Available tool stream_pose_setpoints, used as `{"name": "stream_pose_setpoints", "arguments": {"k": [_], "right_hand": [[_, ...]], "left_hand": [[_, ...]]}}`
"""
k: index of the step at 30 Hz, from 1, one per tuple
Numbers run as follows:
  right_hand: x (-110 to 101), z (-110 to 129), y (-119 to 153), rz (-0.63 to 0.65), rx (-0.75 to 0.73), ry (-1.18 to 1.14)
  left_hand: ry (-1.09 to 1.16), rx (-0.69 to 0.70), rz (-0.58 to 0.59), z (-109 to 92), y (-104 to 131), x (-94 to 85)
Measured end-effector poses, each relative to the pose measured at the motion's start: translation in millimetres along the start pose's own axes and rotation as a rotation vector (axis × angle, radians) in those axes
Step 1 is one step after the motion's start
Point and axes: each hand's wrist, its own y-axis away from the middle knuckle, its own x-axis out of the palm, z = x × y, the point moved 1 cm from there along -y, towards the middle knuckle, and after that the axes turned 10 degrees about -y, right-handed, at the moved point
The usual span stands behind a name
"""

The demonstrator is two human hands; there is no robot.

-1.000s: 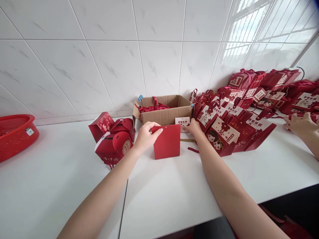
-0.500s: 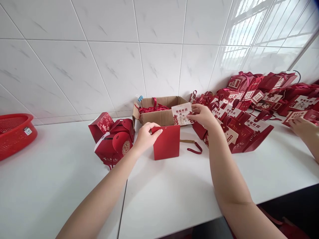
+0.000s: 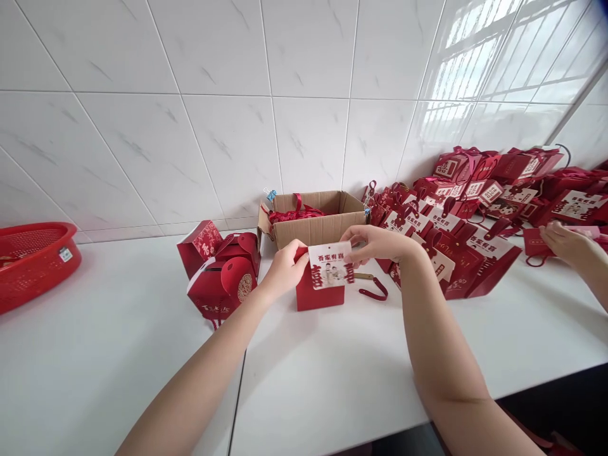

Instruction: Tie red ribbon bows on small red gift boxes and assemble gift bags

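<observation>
A plain red box or bag [image 3: 320, 300] stands upright on the white table, its upper left edge pinched by my left hand [image 3: 285, 271]. In front of its upper face is a white printed card [image 3: 331, 266] with red lettering and small figures. The card's right edge is between the fingers of my right hand [image 3: 368, 246]. To the right of the red box, a dark red strap [image 3: 375, 291] lies curled on the table, close to my right wrist.
Behind the hands sits an open cardboard box [image 3: 313, 229] of red ribbon. Decorated red boxes [image 3: 223, 282] stand left, beyond them a red plastic basket [image 3: 35, 266]. Many red gift bags [image 3: 456, 253] fill the right. Another person's hand [image 3: 572, 247] is at the far right.
The card has moved left and down, from beside the cardboard box to the front of the red box. At the far right, the other person's hand has shifted slightly left.
</observation>
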Motion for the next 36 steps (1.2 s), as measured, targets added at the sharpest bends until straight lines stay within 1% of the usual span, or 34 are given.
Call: {"name": "stream_pose_setpoints", "arguments": {"k": [1,3,6,8,10,14,16,22,28,36], "right_hand": [[1,0,-1,0.002,0.031,0.08],[3,0,-3,-0.024,0.03,0.232],[6,2,-7,-0.107,-0.076,0.347],[10,3,-10,-0.121,-0.155,0.336],[15,4,-12,-0.107,-0.205,0.32],[25,6,-16,-0.082,-0.245,0.324],[28,7,-17,-0.077,-0.264,0.33],[31,8,-19,-0.078,-0.285,0.337],[34,9,-19,-0.082,-0.272,0.305],[35,9,-20,-0.078,-0.274,0.297]], "left_hand": [[-0.022,0.004,0.005,0,0,-0.2],[-0.056,0.006,0.024,0,1,-0.7],[-0.109,0.001,0.048,0,1,-1.7],[-0.145,-0.01,0.055,-1,2,-2.6],[-0.163,-0.021,0.077,-1,3,-3.6],[-0.128,-0.033,0.141,3,4,-6.1],[-0.096,-0.034,0.155,5,4,-7.1],[-0.056,-0.036,0.133,6,4,-7.0],[-0.105,-0.029,0.091,1,5,-5.9],[-0.17,-0.057,0.092,-5,5,-4.6]]}}
